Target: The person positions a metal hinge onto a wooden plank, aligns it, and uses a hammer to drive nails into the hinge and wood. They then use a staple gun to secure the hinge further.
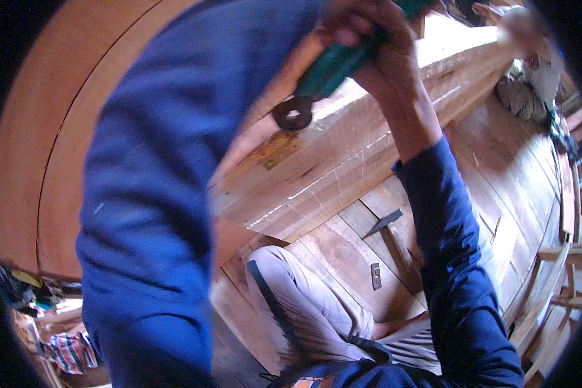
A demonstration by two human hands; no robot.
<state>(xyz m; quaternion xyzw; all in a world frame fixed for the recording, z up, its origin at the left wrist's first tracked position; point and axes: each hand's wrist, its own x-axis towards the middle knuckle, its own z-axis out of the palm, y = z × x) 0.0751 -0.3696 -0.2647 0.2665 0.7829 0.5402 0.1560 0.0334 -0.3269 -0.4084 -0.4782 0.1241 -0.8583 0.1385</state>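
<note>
A green-handled tool point(339, 61) was held raised at the far upper middle, the right hand point(368, 39) closed tightly round its handle — its dark ring-shaped end point(293, 114) hung just above the long wooden beam point(368, 139). The left hand was hidden behind the blue sleeve point(155, 194), so its grip could not be told. The tool was judged stiff and fairly heavy — best taken by the handle, well back from the metal end.

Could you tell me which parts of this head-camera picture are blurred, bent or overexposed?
In the head view, the left sleeve fills the near field and is soft with blur; the right hand and the green tool it grips are smeared too. The long wooden beam curves with the fisheye, the corners go black, sunlight washes out its top edge, and the floorboards look sharper.
</note>
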